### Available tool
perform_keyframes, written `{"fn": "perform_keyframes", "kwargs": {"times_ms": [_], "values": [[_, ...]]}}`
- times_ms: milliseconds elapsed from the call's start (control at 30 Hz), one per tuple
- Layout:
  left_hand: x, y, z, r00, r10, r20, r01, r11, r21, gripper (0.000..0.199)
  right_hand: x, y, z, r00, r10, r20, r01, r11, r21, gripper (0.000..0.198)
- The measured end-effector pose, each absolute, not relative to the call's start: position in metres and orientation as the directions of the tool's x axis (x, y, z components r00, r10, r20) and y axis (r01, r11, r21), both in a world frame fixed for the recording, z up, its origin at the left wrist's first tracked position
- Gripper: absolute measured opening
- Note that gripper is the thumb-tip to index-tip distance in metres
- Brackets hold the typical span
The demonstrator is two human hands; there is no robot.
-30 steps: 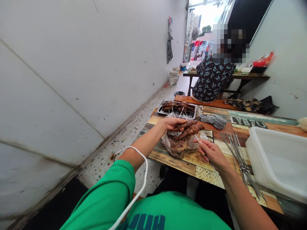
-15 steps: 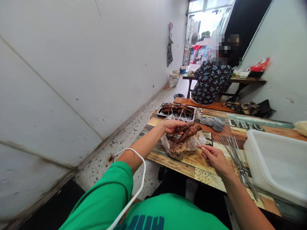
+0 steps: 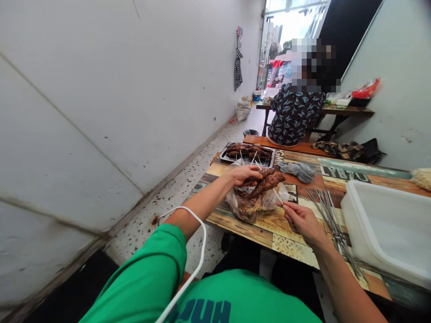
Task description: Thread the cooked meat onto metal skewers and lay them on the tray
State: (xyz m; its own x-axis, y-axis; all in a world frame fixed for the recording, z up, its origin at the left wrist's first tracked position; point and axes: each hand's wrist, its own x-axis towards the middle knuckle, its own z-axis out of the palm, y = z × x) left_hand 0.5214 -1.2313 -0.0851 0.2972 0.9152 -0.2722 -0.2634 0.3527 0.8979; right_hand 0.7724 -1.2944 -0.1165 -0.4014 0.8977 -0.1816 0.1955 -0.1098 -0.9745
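Observation:
My left hand (image 3: pixel 244 175) has its fingers closed on a dark brown, glossy piece of meat (image 3: pixel 268 184) above an open clear plastic bag (image 3: pixel 245 211). From the right end of the meat slants a thin white stick (image 3: pixel 278 196), pinched at its lower end by my right hand (image 3: pixel 301 220). More dark meat shows inside the bag, partly hidden by my left hand. Behind the bag, a metal tray (image 3: pixel 222 155) bears several dark meat pieces with white sticks in them.
Several metal skewers (image 3: pixel 332 220) lie right of my right hand, beside a white plastic bin (image 3: pixel 350 211). A grey cloth or glove (image 3: pixel 298 171) rests on the wood-patterned table (image 3: pixel 286 231). A person (image 3: pixel 296 114) sits ahead on a bench (image 3: pixel 259 142). A white cable (image 3: pixel 204 237) crosses my left arm.
My left hand and the meat have shifted slightly right, and its fingers are more curled over the meat. My right hand keeps its pinch on the stick.

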Motion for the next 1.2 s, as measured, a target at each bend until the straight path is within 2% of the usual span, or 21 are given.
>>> {"fn": "perform_keyframes", "kwargs": {"times_ms": [300,533,767,1033,1200], "values": [[0.521,-1.231,-0.091,0.243,0.923,-0.299,-0.258,0.359,0.897,0.021,0.777,-1.300,-0.116,-0.384,0.898,-0.215,0.209,-0.142,-0.968,0.066],[0.512,-1.231,-0.090,0.376,0.885,-0.274,-0.268,0.387,0.882,0.029,0.792,-1.309,-0.114,-0.373,0.895,-0.245,0.252,-0.157,-0.955,0.075],[0.510,-1.234,-0.090,0.385,0.881,-0.274,-0.285,0.396,0.873,0.038,0.804,-1.312,-0.114,-0.373,0.888,-0.268,0.314,-0.151,-0.937,0.086],[0.509,-1.232,-0.089,0.400,0.876,-0.270,-0.289,0.401,0.870,0.037,0.808,-1.307,-0.106,-0.404,0.865,-0.299,0.325,-0.171,-0.930,0.095],[0.507,-1.235,-0.089,0.404,0.871,-0.278,-0.289,0.410,0.865,0.041,0.813,-1.302,-0.105,-0.437,0.845,-0.308,0.349,-0.157,-0.924,0.091]]}}
